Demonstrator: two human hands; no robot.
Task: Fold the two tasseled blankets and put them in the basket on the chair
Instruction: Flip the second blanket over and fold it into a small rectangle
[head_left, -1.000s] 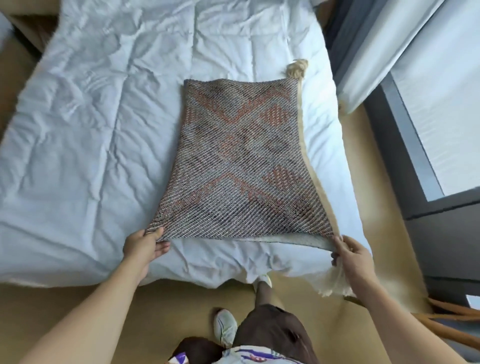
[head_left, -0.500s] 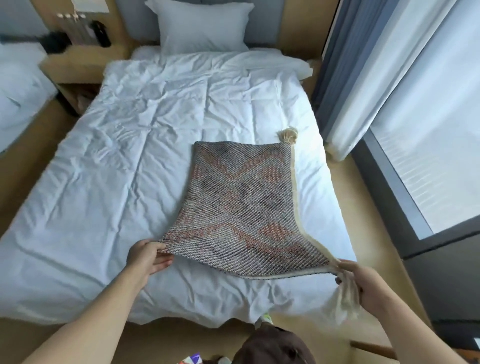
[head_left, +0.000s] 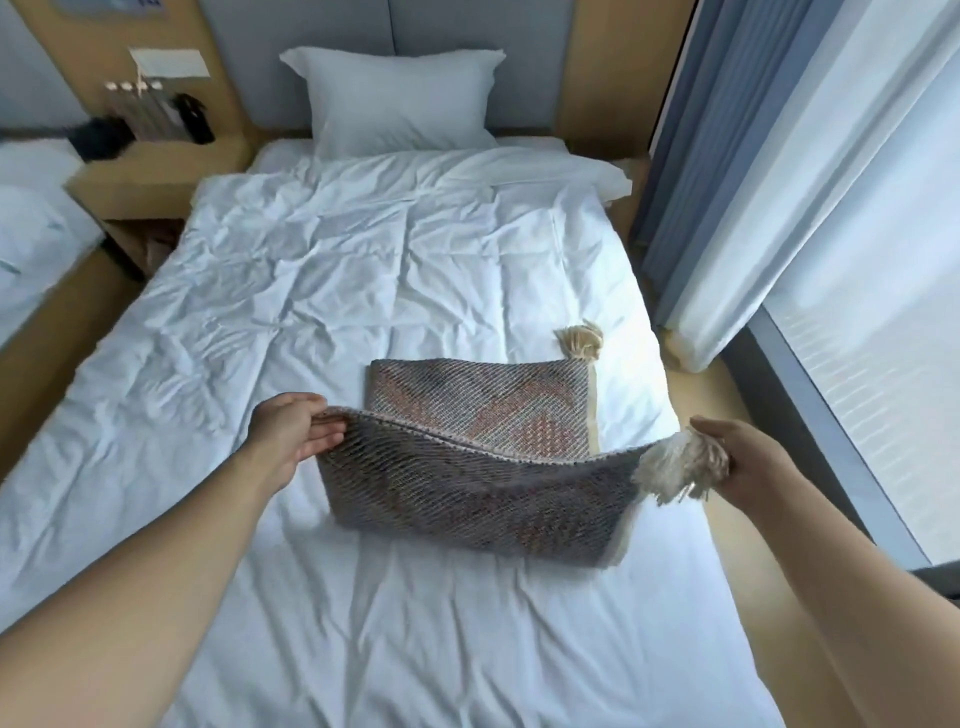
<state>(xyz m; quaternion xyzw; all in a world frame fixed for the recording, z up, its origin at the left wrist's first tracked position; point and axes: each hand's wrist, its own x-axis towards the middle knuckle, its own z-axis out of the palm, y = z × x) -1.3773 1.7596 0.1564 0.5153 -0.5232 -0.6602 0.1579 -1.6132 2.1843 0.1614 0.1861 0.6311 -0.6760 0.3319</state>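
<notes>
One grey and rust patterned tasseled blanket lies on the white bed, right of centre. Its near edge is lifted off the bed and curls over toward the far half. My left hand grips the near left corner. My right hand grips the near right corner, with a cream tassel bunched beside its fingers. Another cream tassel lies at the blanket's far right corner. A second blanket, the basket and the chair are out of view.
A white pillow rests against the headboard. A wooden nightstand with dark items stands left of the bed, and another bed shows at the far left. Curtains and a window run along the right.
Both hands have lifted the blanket's near edge off the bed and carried it forward over the far half. The camera has tilted up, showing the pillow and headboard.
</notes>
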